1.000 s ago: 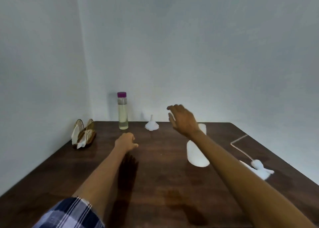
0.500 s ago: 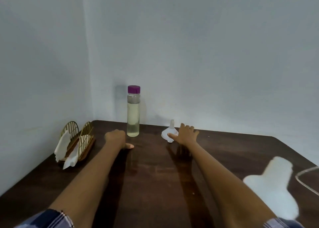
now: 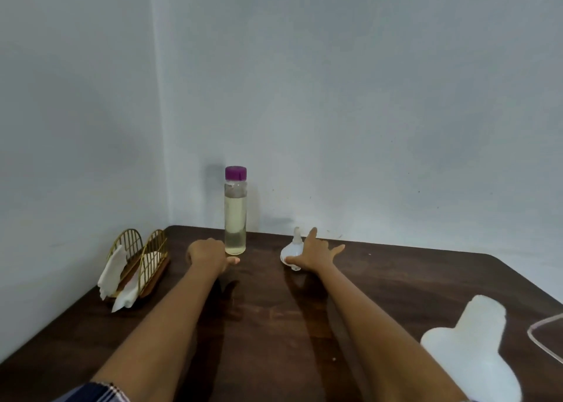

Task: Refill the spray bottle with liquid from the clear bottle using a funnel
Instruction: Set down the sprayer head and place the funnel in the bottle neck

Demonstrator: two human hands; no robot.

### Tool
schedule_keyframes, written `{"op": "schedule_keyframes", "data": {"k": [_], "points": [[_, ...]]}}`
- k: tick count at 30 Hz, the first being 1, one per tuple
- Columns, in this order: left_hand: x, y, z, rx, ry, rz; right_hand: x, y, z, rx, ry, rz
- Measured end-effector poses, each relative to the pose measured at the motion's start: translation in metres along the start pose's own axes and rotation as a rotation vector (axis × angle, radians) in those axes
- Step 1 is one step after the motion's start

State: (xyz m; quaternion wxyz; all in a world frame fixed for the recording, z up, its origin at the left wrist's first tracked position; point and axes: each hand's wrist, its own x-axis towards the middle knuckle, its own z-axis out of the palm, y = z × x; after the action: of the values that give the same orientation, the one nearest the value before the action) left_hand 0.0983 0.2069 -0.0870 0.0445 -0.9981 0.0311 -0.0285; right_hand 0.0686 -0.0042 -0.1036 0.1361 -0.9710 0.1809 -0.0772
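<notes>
Head view: funnel sitting wide mouth down on the counter, spout pointing straight up, long axis vertical, close to the back wall. Right hand laid against its right side, thumb along the base, index finger up beside the spout, remaining fingers splayed out flat; touching, not clearly gripping.

Left of the funnel, clear bottle standing upright with purple cap on, pale liquid filling most of it, long axis vertical. Left hand resting on the counter just beside the bottle's base, fingers curled under with thumb poking toward the bottle, holding nothing.

Near the right front edge, spray bottle lying on its side, neck pointing away toward the back wall and a little to the right, long axis running front to back, well apart from the funnel. Thin clear tube just beyond it at the frame's right edge.

Far left, by the side wall, gold wire napkin holder with white napkins.

Bare dark wood between the two forearms and from the funnel across to the right edge.
</notes>
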Motion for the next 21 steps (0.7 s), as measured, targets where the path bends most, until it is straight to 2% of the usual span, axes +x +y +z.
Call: {"op": "schedule_keyframes", "data": {"k": [4, 6, 8, 11, 14, 16, 18, 21], "points": [[-0.03, 0.001, -0.014, -0.113, 0.131, 0.048, -0.023, -0.006, -0.013, 0.151, 0.044, -0.089], [-0.044, 0.005, -0.021, -0.255, 0.123, 0.061, -0.042, -0.012, -0.029, 0.365, 0.031, -0.141], [-0.057, 0.011, -0.027, -0.415, 0.12, 0.077, -0.063, -0.02, -0.047, 0.694, 0.004, -0.125], [-0.076, 0.028, -0.039, -0.789, 0.116, 0.104, -0.091, -0.026, -0.062, 1.204, -0.175, -0.039], [-0.101, 0.042, -0.055, -1.21, 0.056, 0.081, -0.116, -0.019, -0.074, 1.464, -0.398, -0.025], [-0.12, 0.045, -0.062, -1.35, -0.011, 0.043, -0.136, -0.008, -0.081, 1.583, -0.479, 0.0], [-0.138, 0.045, -0.067, -1.39, -0.063, 0.018, -0.156, 0.003, -0.087, 1.619, -0.564, 0.031], [-0.15, 0.04, -0.075, -1.374, -0.041, -0.033, -0.18, 0.016, -0.103, 1.376, -0.678, 0.126]]}}
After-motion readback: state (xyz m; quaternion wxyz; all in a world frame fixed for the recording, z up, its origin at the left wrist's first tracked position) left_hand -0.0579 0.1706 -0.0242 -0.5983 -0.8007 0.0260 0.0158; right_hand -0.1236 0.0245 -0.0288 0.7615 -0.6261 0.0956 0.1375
